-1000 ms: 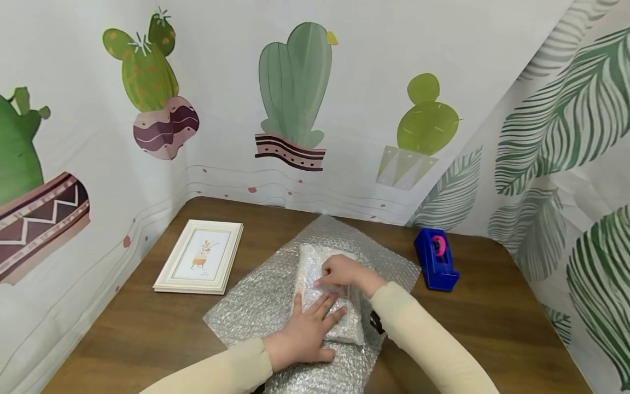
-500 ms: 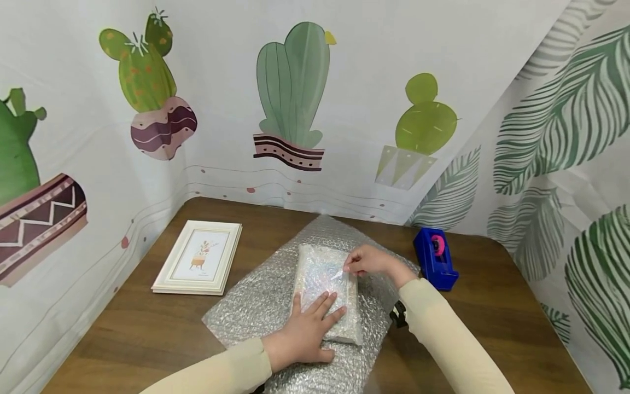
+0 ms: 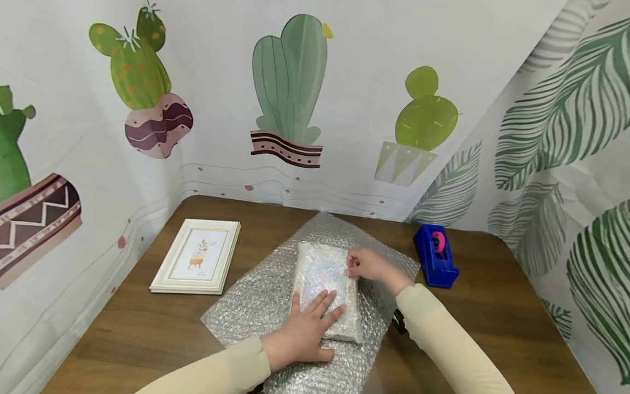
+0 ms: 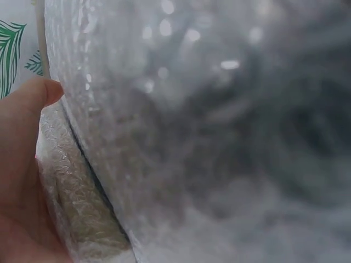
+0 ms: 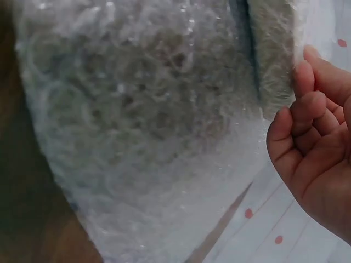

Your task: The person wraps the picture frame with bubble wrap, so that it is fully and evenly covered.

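Observation:
A bundle in clear bubble wrap [image 3: 315, 268] lies on a larger bubble wrap sheet [image 3: 251, 312]; something pale and flat shows through it. My left hand [image 3: 302, 334] rests on the near part of the bundle with its fingers spread. At the bundle's upper right edge, my right hand [image 3: 366, 264] pinches the wrap with curled fingers. In the right wrist view, the right hand's fingertips [image 5: 304, 76] are right at the side of the wrapped bundle [image 5: 274, 55]. The left wrist view shows the left hand [image 4: 24, 164] beside the bundle, mostly behind the sheet's blurred wrap.
A white picture frame [image 3: 197, 257] with a potted plant print lies on the left of the brown table [image 3: 123, 328]. A blue tape dispenser [image 3: 435, 257] with a pink core stands on the right. Behind the table hangs a cactus-print cloth [image 3: 359, 82].
My right hand has moved from the middle of the bundle to its right edge, mostly in the first half second. The left hand has stayed in place. The head view has shifted slightly.

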The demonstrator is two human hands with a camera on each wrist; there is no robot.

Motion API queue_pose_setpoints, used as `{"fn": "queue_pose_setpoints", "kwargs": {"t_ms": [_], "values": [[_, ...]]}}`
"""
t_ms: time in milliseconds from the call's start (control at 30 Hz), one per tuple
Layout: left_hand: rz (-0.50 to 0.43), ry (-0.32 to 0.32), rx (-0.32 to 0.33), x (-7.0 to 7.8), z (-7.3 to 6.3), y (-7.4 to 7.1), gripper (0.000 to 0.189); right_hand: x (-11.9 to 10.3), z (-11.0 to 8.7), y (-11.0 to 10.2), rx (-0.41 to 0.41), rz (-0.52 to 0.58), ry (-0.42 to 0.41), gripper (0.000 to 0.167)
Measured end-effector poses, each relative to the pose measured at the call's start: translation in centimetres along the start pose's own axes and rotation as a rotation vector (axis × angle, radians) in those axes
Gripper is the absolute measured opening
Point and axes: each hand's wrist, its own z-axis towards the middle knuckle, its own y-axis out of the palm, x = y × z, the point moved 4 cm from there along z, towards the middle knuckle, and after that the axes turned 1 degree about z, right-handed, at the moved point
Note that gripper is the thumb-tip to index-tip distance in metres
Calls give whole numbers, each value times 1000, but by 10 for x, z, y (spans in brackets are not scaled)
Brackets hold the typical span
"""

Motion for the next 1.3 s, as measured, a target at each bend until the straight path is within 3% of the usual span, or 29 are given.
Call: {"fn": "queue_pose_setpoints", "kwargs": {"t_ms": [233, 333, 433, 567, 633, 867, 1067, 1233, 1300], "values": [[-9, -16, -1, 2, -1, -1, 91, -6, 2, 5, 49, -153, 33, 25], [-6, -15, 1, 3, -1, 0, 92, -4, 0, 7, 96, -171, 69, 28], [-5, -16, 0, 2, -1, 0, 92, 4, -3, 10, 134, -68, 91, 26], [-5, -14, -8, 0, -1, -1, 93, 16, -7, 13, 120, 158, 126, 18], [-7, -13, -13, 1, -2, -2, 93, 19, -9, 12, 112, 216, 144, 15], [-29, -9, -14, 2, -1, -1, 94, 20, -11, 5, 125, 122, 98, 18], [-29, -7, -9, 2, -1, -2, 94, 22, -10, 7, 159, 112, 115, 17], [-24, -6, -15, 2, -1, -2, 94, 24, -11, 11, 204, 154, 120, 15], [-26, -4, -10, 2, -1, -2, 94, 26, -11, 13, 207, 219, 142, 14]]}}
